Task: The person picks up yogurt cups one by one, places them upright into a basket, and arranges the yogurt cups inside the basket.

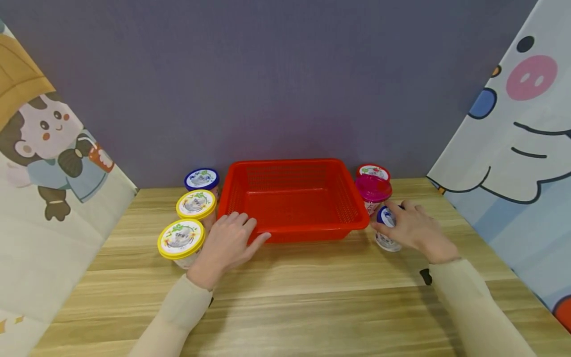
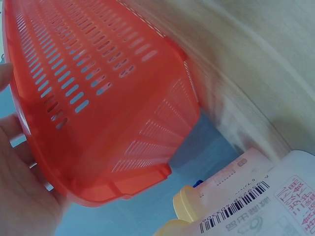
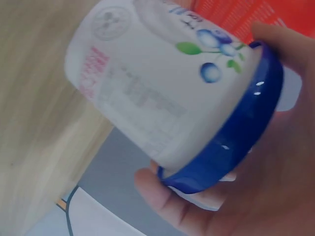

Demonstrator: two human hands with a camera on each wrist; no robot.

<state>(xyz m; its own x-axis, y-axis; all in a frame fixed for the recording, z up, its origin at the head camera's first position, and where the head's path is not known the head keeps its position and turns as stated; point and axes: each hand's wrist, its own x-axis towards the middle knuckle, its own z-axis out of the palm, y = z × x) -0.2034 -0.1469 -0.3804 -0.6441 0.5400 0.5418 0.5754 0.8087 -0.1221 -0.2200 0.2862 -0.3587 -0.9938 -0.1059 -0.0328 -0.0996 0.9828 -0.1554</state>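
Note:
My right hand (image 1: 415, 225) grips a white paper cup with a blue lid (image 3: 162, 88) from above, thumb and fingers at opposite sides of the lid. Blueberries are printed on its side. In the head view this cup (image 1: 387, 242) is right of the red basket's front corner; whether its base touches the table I cannot tell. My left hand (image 1: 229, 240) rests over the front left rim of the red plastic basket (image 1: 285, 232), fingers relaxed and thumb pointing right. The left wrist view shows the basket's slotted outer wall (image 2: 108, 128) beside the fingers (image 2: 12, 125).
Left of the basket stand two yellow-lidded cups (image 1: 182, 239) and a blue-lidded cup (image 1: 201, 178). Right of it, behind my right hand, are a magenta-lidded cup (image 1: 373, 188) and a red-lidded cup (image 1: 373, 171). A grey wall (image 1: 285, 84) rises behind the wooden table (image 1: 303, 297).

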